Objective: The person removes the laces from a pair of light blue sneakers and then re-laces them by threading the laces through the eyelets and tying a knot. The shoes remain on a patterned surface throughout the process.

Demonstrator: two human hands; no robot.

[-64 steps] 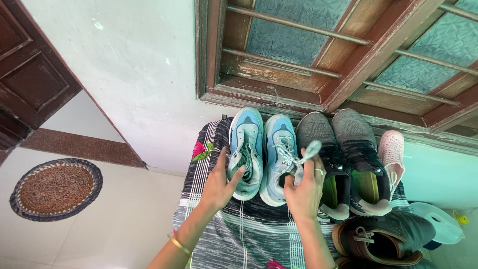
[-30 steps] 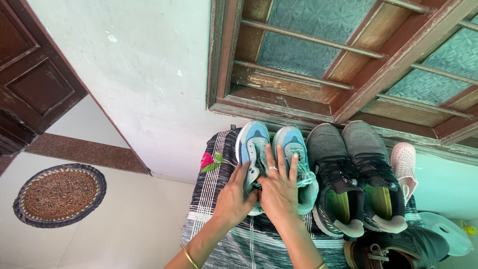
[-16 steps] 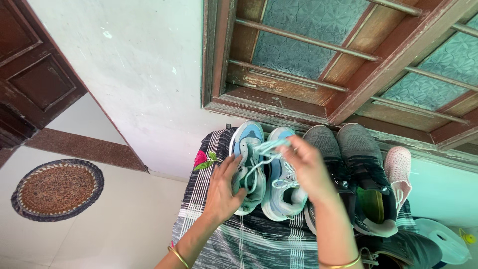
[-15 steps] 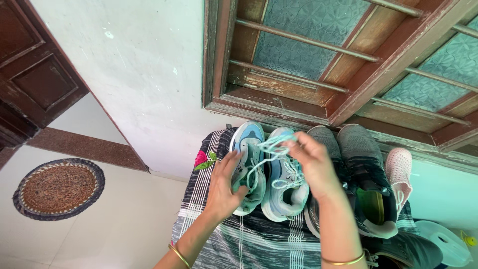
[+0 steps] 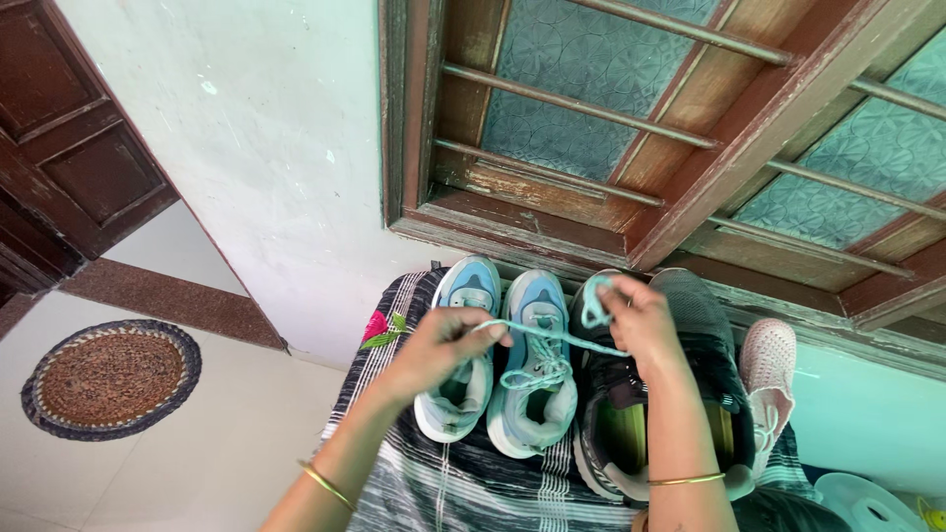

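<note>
Far left, a round woven mat (image 5: 110, 378) lies on pale floor tile, well apart from the work, with open floor between it and the bench. A dark wooden door (image 5: 69, 158) stands at the upper left; a plain pale wall runs from it to a barred window (image 5: 631, 128) in a worn wooden frame. Below the window sill, a bench draped in a black-and-white striped cloth (image 5: 473, 488) with a red flower print at its left edge carries a row of shoes, toes to the wall, packed side by side with no gap. Leftmost, a pair of light blue sneakers (image 5: 503, 379), openings facing the viewer, insides too dark to read. Left hand (image 5: 443, 340) hovers over the left blue shoe, fingers pinched shut on one end of the pale teal lace (image 5: 552, 337). The lace runs taut across the right blue shoe, whose eyelets it threads. Right hand (image 5: 641, 315) is closed on the other end, a small loop standing above its fingers. Under that hand sit grey sneakers (image 5: 690, 394) with yellow-green insoles. A pink shoe (image 5: 767, 369) follows, touching them. Bottom right corner, a pale blue plastic object (image 5: 867, 502), partly cut off.
</note>
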